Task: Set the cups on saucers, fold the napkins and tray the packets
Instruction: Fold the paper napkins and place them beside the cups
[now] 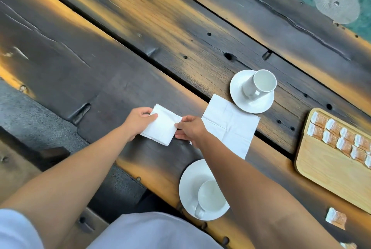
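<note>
Glossy white cups [259, 85], matt paper napkin [162, 126], rough wooden table [140, 27].

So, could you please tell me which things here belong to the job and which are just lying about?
Belongs to the job:
folded napkin, held by left hand and right hand
unfolded napkin
far cup on its saucer
near cup on its saucer
tray with packets
loose packet

Just lying about:
round mat
</note>
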A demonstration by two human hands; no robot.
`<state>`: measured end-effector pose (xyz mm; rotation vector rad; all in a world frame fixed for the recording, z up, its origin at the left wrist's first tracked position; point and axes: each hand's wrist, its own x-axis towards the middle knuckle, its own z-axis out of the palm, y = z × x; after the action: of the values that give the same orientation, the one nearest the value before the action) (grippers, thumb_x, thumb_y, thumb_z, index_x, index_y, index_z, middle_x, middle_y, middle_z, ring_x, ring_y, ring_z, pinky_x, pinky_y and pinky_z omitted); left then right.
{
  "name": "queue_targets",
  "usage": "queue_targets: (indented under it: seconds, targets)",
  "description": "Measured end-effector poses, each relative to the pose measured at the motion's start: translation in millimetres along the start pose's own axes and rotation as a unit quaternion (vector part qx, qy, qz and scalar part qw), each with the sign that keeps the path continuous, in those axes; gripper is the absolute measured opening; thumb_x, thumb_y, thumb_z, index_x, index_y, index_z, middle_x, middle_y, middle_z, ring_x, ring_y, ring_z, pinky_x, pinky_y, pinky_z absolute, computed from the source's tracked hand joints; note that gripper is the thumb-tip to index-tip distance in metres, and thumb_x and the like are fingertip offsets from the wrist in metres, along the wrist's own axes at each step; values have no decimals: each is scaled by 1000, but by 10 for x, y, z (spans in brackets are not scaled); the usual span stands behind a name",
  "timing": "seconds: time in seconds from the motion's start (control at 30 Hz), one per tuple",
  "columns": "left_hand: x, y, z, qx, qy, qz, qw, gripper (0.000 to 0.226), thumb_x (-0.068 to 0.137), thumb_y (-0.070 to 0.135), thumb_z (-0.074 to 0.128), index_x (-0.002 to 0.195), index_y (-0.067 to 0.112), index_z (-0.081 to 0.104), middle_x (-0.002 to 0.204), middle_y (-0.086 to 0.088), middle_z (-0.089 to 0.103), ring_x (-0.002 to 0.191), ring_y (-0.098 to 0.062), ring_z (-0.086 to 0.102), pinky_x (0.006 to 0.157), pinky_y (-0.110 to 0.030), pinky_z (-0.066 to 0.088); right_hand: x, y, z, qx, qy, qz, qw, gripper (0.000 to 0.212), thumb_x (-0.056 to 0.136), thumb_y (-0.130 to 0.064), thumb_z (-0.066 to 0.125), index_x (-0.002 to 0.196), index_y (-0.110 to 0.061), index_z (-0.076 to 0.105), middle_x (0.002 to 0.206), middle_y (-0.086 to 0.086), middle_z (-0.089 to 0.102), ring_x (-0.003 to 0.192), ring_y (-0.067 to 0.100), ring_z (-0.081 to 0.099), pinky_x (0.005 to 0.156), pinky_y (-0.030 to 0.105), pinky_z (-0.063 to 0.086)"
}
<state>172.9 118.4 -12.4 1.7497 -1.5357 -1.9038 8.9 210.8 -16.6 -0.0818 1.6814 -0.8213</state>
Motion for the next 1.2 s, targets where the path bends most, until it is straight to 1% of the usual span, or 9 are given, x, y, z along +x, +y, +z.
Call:
queue_targets:
  seconds: [0.27, 0.43, 0.6, 0.7, 0.8, 0.87, 0.97, 1.07, 1.2]
  targets:
    - [-241, -214, -10, 16, -18, -11, 1000, 12, 95, 13, 60, 98, 6, 69, 85, -11, 72, 69, -21, 63, 62, -29, 46, -256, 214, -38, -50, -23, 4, 998, 21, 87, 1, 66, 81, -12, 51, 92, 18, 68, 76, 30, 72, 69, 36, 61]
    - [-397, -234, 81, 17, -23, -1, 1000, 11, 95, 15, 61, 97, 8, 69, 85, -10, 72, 69, -20, 64, 56, -25, 48, -412, 317, -142, -49, -15, -10, 999, 20, 87, 1, 66, 83, -12, 52, 86, 15, 67, 70, 27, 72, 70, 36, 62]
    - [-567, -195, 225, 21, -27, 9, 999, 13, 95, 18, 61, 102, 10, 68, 91, -9, 73, 75, -22, 66, 61, -30, 50, -589, 355, -308, -39, 8, -31, 999, 21, 85, 2, 67, 80, -12, 53, 78, 13, 66, 72, 33, 71, 73, 40, 63]
    - [-737, -129, 343, 28, -35, 21, 999, 14, 95, 20, 62, 103, 10, 68, 93, -8, 74, 78, -22, 68, 63, -31, 52, -791, 409, -485, -21, 14, -54, 998, 22, 83, 3, 69, 78, -12, 53, 77, 12, 64, 63, 29, 69, 66, 38, 62]
    - [-944, -5, 508, 32, -36, 46, 998, 13, 95, 20, 63, 102, 11, 68, 90, -7, 74, 72, -17, 68, 52, -23, 50, -1009, 444, -696, 3, 21, -81, 996, 24, 82, 5, 68, 75, -12, 53, 74, 13, 62, 57, 27, 66, 59, 35, 60]
    - [-1139, 16, 632, 26, -38, 62, 997, 13, 95, 19, 63, 103, 10, 68, 92, -8, 74, 71, -16, 68, 51, -23, 51, -1205, 504, -830, 14, 24, -99, 995, 25, 83, 7, 67, 74, -12, 52, 75, 15, 62, 59, 28, 67, 58, 34, 60]
    - [-1460, -57, 839, 27, -44, 80, 995, 16, 95, 20, 64, 105, 9, 68, 96, -9, 75, 80, -21, 70, 63, -31, 55, -1514, 694, -1030, 23, 24, -110, 993, 25, 84, 7, 65, 75, -12, 52, 80, 16, 63, 62, 29, 67, 59, 35, 60]
    - [-1769, -106, 1123, 22, -54, 91, 994, 18, 93, 23, 66, 106, 10, 69, 100, -8, 75, 84, -23, 72, 65, -34, 58, -1806, 914, -1311, 40, 43, -120, 991, 24, 85, 7, 64, 78, -12, 51, 84, 15, 62, 57, 23, 66, 55, 33, 59]
    - [-2110, -202, 1557, 38, -67, 94, 993, 11, 90, 27, 69, 97, 18, 72, 97, -1, 76, 82, -19, 73, 64, -36, 59, -2107, 1285, -1683, 37, 72, -113, 990, 16, 88, 3, 63, 84, -10, 54, 94, 17, 68, 65, 25, 68, 65, 37, 62]
